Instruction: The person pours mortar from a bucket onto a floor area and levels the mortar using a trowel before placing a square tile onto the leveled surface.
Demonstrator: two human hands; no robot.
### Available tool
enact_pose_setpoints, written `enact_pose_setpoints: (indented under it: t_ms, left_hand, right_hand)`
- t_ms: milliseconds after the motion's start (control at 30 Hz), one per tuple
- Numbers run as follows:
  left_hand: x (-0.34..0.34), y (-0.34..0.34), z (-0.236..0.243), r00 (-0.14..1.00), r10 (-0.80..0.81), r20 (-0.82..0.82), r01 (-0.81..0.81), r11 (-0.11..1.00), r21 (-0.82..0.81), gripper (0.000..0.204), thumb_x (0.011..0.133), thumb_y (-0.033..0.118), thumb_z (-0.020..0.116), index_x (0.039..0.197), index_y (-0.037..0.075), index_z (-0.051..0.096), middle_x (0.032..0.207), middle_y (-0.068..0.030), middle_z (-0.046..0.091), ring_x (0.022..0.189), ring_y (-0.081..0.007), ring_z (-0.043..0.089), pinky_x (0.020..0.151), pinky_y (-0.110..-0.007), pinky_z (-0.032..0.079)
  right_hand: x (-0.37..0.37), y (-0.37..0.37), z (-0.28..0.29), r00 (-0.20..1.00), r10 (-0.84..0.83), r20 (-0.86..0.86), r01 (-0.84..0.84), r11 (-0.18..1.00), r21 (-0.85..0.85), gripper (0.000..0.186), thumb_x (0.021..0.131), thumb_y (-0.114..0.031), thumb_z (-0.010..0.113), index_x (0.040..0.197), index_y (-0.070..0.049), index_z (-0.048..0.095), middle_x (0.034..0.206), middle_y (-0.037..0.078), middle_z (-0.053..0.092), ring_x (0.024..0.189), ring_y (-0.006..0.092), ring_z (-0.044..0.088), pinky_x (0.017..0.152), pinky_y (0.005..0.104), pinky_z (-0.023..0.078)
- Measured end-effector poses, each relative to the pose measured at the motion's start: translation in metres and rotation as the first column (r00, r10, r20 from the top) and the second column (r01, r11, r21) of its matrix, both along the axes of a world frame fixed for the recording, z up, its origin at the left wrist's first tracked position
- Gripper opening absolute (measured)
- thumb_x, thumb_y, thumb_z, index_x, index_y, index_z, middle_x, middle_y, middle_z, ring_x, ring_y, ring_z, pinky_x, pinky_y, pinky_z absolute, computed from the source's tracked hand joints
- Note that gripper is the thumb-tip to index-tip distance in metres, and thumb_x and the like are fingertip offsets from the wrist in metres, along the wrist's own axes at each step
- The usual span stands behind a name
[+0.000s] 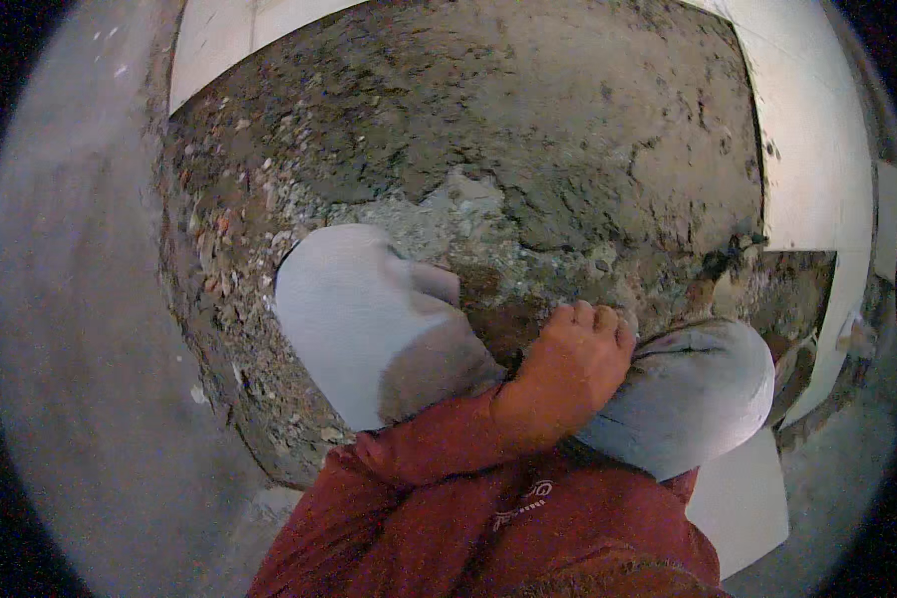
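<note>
My left hand [570, 369] reaches across my body from a dark red sleeve [434, 439]. It is beside my right knee [703, 384], which is covered in light grey trouser cloth. Its fingers are curled and pressed together, knuckles facing away from me. Whatever they hold, if anything, is hidden beneath them. My left knee [339, 309], in the same pale cloth, is bent to the left of the hand. Between the knees is a patch of dark brown soil [498, 317]. No part of my right hand shows.
Rough grey mortar or wet earth [528, 130] spreads ahead, with loose pebbles and broken bits [234, 239] along its left side. Pale tiles [812, 159] border it at the right and far edges. Smooth grey floor [80, 299] lies left; a pale slab [743, 508] is behind my right knee.
</note>
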State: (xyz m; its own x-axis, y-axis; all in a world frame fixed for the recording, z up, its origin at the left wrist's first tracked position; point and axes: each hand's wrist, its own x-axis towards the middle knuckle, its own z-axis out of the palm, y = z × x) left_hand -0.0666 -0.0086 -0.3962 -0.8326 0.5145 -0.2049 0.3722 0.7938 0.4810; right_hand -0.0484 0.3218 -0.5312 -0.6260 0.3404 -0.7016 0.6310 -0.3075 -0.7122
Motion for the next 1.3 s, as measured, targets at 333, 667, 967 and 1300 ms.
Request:
enact_pose_setpoints:
  t_ms: [333, 667, 967, 1300]
  left_hand:
    - [-0.011, -0.017, 0.014, 0.996, -0.041, 0.084, 0.042, 0.999, -0.010, 0.039, 0.087, 0.016, 0.055, 0.122, -0.001, 0.058, 0.102, -0.0140, 0.061, 0.097, -0.0296, 0.060, 0.080, -0.040, 0.049]
    - [-0.016, -0.047, 0.006, 0.997, 0.040, 0.069, -0.044, 0.997, 0.056, 0.040, 0.084, 0.015, 0.058, 0.121, 0.001, 0.059, 0.104, -0.0140, 0.059, 0.094, -0.0285, 0.058, 0.079, -0.038, 0.050]
    - [-0.026, -0.063, -0.003, 0.979, -0.011, 0.201, -0.017, 0.991, 0.135, 0.046, 0.087, 0.014, 0.056, 0.130, 0.000, 0.055, 0.114, -0.0184, 0.059, 0.100, -0.0318, 0.059, 0.083, -0.041, 0.050]
    - [-0.035, -0.084, 0.001, 0.980, -0.008, 0.201, -0.034, 0.979, 0.202, 0.045, 0.089, 0.015, 0.054, 0.131, 0.000, 0.054, 0.113, -0.0186, 0.058, 0.099, -0.0319, 0.058, 0.082, -0.041, 0.049]
  right_hand:
    - [-0.154, -0.020, 0.085, 0.787, 0.617, -0.034, -0.526, 0.698, 0.486, 0.039, 0.100, -0.042, 0.056, 0.120, -0.008, 0.061, 0.082, 0.001, 0.058, 0.069, 0.0083, 0.054, 0.062, 0.0267, 0.046]
    - [-0.382, -0.134, -0.006, 0.292, 0.922, 0.255, -0.191, -0.205, 0.960, 0.050, 0.100, -0.038, 0.055, 0.134, -0.001, 0.054, 0.132, 0.024, 0.058, 0.106, 0.0383, 0.065, 0.090, 0.0444, 0.051]
    - [-0.365, -0.189, 0.018, 0.082, 0.880, 0.467, -0.521, -0.362, 0.773, 0.060, 0.102, -0.046, 0.047, 0.138, 0.001, 0.050, 0.134, 0.025, 0.058, 0.124, 0.0381, 0.056, 0.106, 0.0426, 0.043]
    - [-0.397, -0.076, 0.037, 0.690, 0.712, 0.132, -0.706, 0.622, 0.339, 0.044, 0.102, -0.043, 0.050, 0.117, -0.003, 0.062, 0.076, 0.001, 0.058, 0.058, 0.0126, 0.056, 0.054, 0.0272, 0.051]
